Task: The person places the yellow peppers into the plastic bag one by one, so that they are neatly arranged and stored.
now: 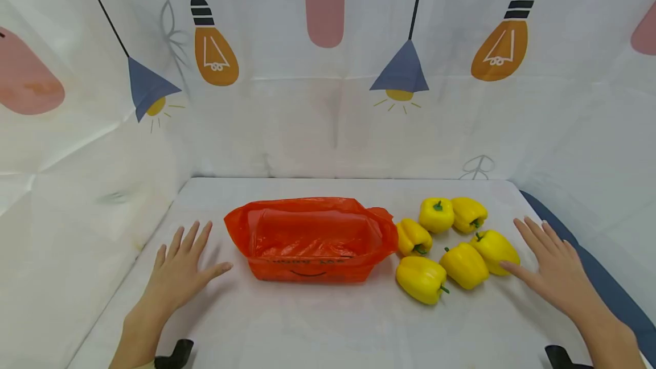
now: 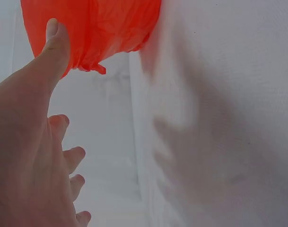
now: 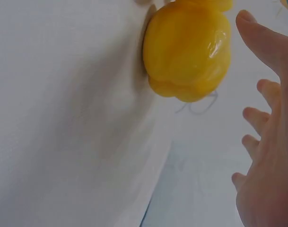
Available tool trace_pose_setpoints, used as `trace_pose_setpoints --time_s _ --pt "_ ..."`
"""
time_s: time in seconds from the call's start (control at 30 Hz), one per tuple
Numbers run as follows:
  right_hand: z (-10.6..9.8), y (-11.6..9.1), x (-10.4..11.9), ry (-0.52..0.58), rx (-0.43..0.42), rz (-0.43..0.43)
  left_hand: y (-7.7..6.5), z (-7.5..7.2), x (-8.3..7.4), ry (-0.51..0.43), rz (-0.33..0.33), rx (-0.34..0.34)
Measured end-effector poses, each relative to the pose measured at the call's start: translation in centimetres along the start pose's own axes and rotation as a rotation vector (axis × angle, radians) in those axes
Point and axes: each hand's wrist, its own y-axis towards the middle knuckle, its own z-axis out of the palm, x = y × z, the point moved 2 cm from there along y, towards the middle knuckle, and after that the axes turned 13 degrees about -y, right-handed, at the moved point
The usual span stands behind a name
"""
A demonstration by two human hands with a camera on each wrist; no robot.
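A red plastic bag [image 1: 312,269] stands with its mouth spread wide at the middle of the white table. To its right sits a loose group of several yellow bell peppers [image 1: 420,281] with green stems. My left hand [image 1: 176,278] hovers left of the bag, fingers spread and straight, holding nothing; in the left wrist view its thumb overlaps the red bag [image 2: 101,28]. My right hand [image 1: 558,269] is beside the rightmost pepper [image 1: 494,250], fingers extended and palm free. The right wrist view shows that yellow pepper [image 3: 186,52] close to the thumb.
The white table [image 1: 328,329] reaches back to a white cloth wall [image 1: 287,124] printed with lamps and bulbs. Similar cloth hangs at both sides. Something dark blue [image 1: 605,278] lies along the table's right edge. Black wrist straps [image 1: 175,353] show at the bottom.
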Motion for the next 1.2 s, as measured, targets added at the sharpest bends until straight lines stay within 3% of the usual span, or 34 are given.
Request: trace_pose_setpoints --time_s 0.47,0.97,1.2 --pt "-1.3 2.2 1.5 0.030 0.001 -0.043 0.5 -0.9 -0.9 -0.037 0.039 -0.004" --pt "-1.5 4.1 3.3 0.089 0.009 -0.053 1.4 -1.6 -1.7 -0.085 0.091 -0.008" --pt "-1.5 5.1 4.1 0.111 0.039 -0.054 1.7 -1.4 -2.3 -0.168 0.094 0.014"
